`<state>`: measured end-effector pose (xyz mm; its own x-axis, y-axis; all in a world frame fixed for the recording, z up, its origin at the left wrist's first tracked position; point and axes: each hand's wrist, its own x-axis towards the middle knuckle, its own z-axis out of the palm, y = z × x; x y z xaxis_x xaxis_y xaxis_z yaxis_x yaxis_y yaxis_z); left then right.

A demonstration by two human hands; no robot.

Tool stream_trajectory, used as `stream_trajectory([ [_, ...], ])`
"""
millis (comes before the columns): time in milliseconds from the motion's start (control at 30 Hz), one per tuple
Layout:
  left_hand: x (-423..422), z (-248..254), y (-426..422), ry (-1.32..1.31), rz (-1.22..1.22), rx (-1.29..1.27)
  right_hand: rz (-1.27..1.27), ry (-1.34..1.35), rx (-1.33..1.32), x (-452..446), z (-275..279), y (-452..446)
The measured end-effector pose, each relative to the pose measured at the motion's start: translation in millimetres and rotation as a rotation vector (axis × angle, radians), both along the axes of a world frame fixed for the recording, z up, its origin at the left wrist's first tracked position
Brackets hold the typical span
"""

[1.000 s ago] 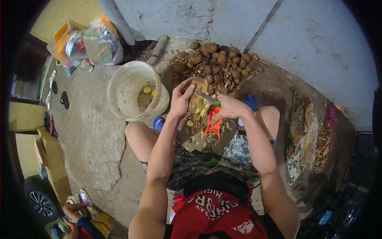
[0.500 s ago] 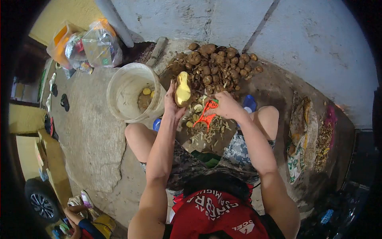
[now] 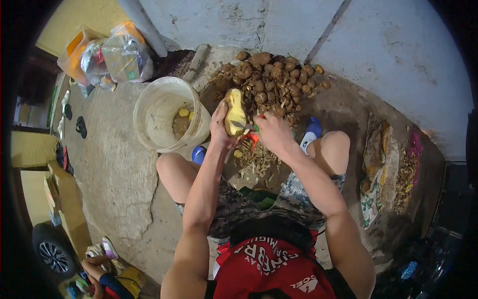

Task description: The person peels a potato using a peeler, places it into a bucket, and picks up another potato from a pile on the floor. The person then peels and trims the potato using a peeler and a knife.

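My left hand (image 3: 219,125) is wrapped round a large, partly peeled potato (image 3: 235,112), whose yellow flesh faces up. My right hand (image 3: 274,130) grips a small knife (image 3: 242,125), its blade against the lower part of the yellow flesh. An orange-red tool (image 3: 252,139) shows below the right hand, partly hidden by it; whether that hand also holds it is unclear. Peel scraps (image 3: 256,162) lie on the floor beneath both hands. Just beyond them is a heap of brown unpeeled potatoes (image 3: 274,82).
A white bucket (image 3: 149,117) with a few yellow pieces inside stands left of my left hand. Filled plastic bags (image 3: 122,57) are at the upper left, a sack (image 3: 373,169) lies at right, and another person's arm (image 3: 94,271) shows at lower left.
The potato has turned so its peeled yellow face shows. My right hand has changed its hold, and the knife blade now touches the flesh. The orange-red tool is more hidden.
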<state>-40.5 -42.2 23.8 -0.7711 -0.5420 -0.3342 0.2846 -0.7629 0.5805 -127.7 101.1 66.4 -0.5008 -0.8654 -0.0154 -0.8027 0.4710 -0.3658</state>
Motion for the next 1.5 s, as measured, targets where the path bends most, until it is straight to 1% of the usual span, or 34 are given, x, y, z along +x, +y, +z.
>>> stream_trajectory([
  [67, 0, -6, -1, -0.011, -0.026, 0.006, -0.002, -0.021, 0.081, -6, -2, -3],
  [133, -2, 3, 2, -0.022, -0.052, 0.008, -0.020, -0.002, 0.047, -5, -2, -4],
  [200, -6, 14, 12, -0.059, 0.125, -0.115, -0.040, 0.015, 0.015, -4, -5, -5],
  [233, -5, 6, 7, -0.059, 0.122, -0.116, -0.053, 0.007, 0.023, -4, -7, -5],
  [267, -1, -9, -2, -0.066, 0.017, -0.046, -0.065, 0.000, 0.031, -3, -8, -6],
  [300, 0, -6, -6, -0.073, -0.085, 0.024, -0.065, 0.000, 0.031, -3, -8, -7],
  [333, 0, -4, -4, -0.074, -0.085, 0.025, -0.069, -0.010, 0.059, -3, -7, -7],
  [400, 0, 4, 2, -0.125, -0.023, -0.055, -0.075, -0.020, 0.086, -2, -8, -7],
  [433, -2, 1, 3, -0.126, -0.026, -0.055, -0.072, -0.026, 0.064, -3, -10, -7],
  [500, -5, -3, 4, -0.075, 0.038, -0.148, -0.071, -0.032, 0.042, -3, -11, -5],
  [533, -4, -4, 2, -0.075, 0.039, -0.148, -0.059, -0.057, 0.060, -2, -11, -5],
  [600, -2, -3, -3, -0.067, -0.005, 0.026, -0.048, -0.085, 0.077, -3, -11, -4],
  [667, -3, -3, -2, -0.054, 0.008, -0.003, 0.016, -0.265, 0.086, -5, -7, -1],
  [700, -3, -3, -3, -0.040, 0.023, -0.032, 0.016, -0.266, 0.086, -5, -3, 3],
  [733, -3, -3, -5, -0.042, 0.023, -0.032, 0.087, -0.239, 0.025, -5, 3, 8],
  [767, -2, -4, -9, -0.076, 0.035, -0.084, 0.160, -0.211, -0.036, -5, 8, 13],
  [800, -1, -7, -14, -0.109, 0.050, -0.135, 0.164, -0.211, -0.034, -8, 13, 14],
  [833, 3, -10, -22, -0.082, -0.012, -0.054, 0.147, -0.458, 0.014, -14, 17, 15],
  [867, 6, -13, -23, -0.081, -0.011, -0.054, 0.125, -0.705, 0.063, -18, 21, 14],
  [900, 9, -3, -22, 0.024, -0.110, -0.142, 0.123, -0.706, 0.061, -21, 26, 12],
  [933, 12, 8, -20, 0.129, -0.211, -0.229, 0.129, -0.787, 0.101, -25, 30, 10],
  [967, 12, 16, -17, 0.147, -0.248, -0.235, 0.136, -0.868, 0.143, -26, 32, 10],
  [1067, 13, 18, -12, 0.119, -0.294, -0.269, 0.167, -0.842, 0.159, -24, 14, 11],
  [1167, 14, 27, -6, 0.074, -0.263, -0.271, 0.183, -0.776, 0.110, -22, -10, 11],
  [1200, 13, 27, -5, 0.060, -0.241, -0.272, 0.180, -0.777, 0.110, -21, -4, 9],
  [1233, 13, 26, -6, 0.060, -0.242, -0.271, 0.238, -0.813, 0.070, -18, 5, 6],
  [1267, 12, 23, -6, 0.113, -0.273, -0.271, 0.296, -0.849, 0.029, -16, 10, 5],
  [1300, 12, 22, -7, 0.168, -0.303, -0.270, 0.297, -0.849, 0.029, -16, 7, 5],
  [1333, 12, 20, -7, 0.169, -0.300, -0.271, 0.290, -0.853, 0.056, -16, 2, 5],
  [1400, 13, 21, -8, 0.128, -0.316, -0.259, 0.285, -0.859, 0.082, -16, -3, 5],
  [1433, 14, 23, -9, 0.128, -0.317, -0.259, 0.311, -0.810, 0.109, -18, -4, 4],
  [1500, 14, 27, -9, 0.047, -0.380, -0.323, 0.333, -0.762, 0.136, -18, -6, 5],
])
